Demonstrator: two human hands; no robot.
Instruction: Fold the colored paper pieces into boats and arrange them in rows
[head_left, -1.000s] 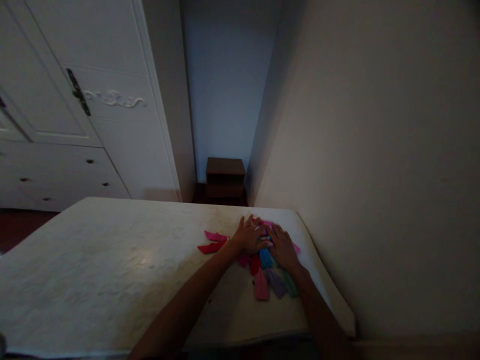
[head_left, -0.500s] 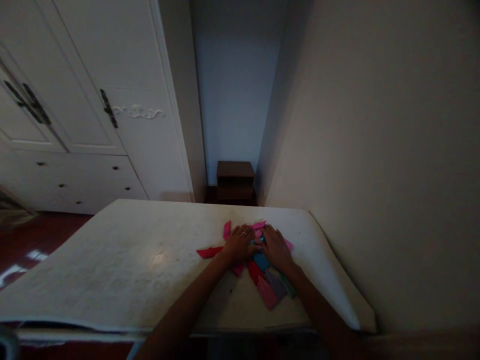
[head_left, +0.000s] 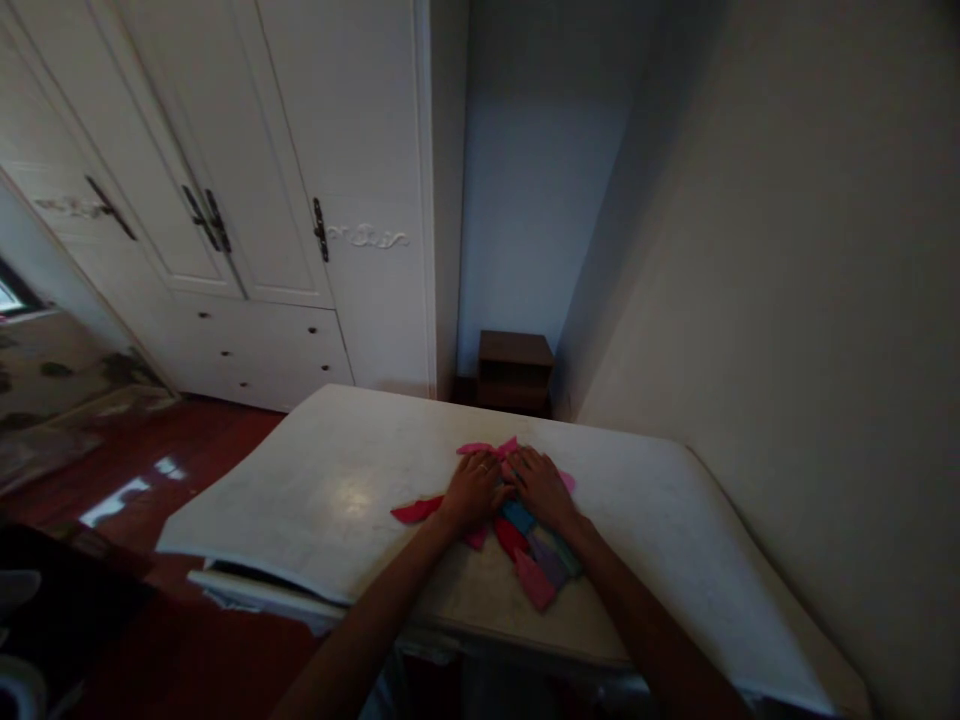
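A loose heap of colourful strips that look like cloth lies on the white tabletop (head_left: 420, 440). My left hand (head_left: 474, 487) rests on the left side of the heap, palm down, with a ring on one finger. Close beside it, my right hand (head_left: 544, 490) lies palm down on the right side, fingers stretched forward. From under my hands stick out a red strip (head_left: 414, 511) at the left, a pink strip (head_left: 475, 449) at the far side, and a blue piece (head_left: 517, 516). A pinkish-red piece (head_left: 535, 580) spreads toward me beside greyish and green ones. The middle of the heap is covered.
A white wardrobe (head_left: 382, 320) with dark handles stands beyond the table at the left. A brown nightstand (head_left: 516, 348) sits in the recess behind. The wall (head_left: 750, 300) runs along the right. Red floor (head_left: 217, 450) shows at the left.
The view has turned left, showing more wardrobe and floor. Both hands stay on the heap. The pink strip at the far side has shifted and now lies more sideways.
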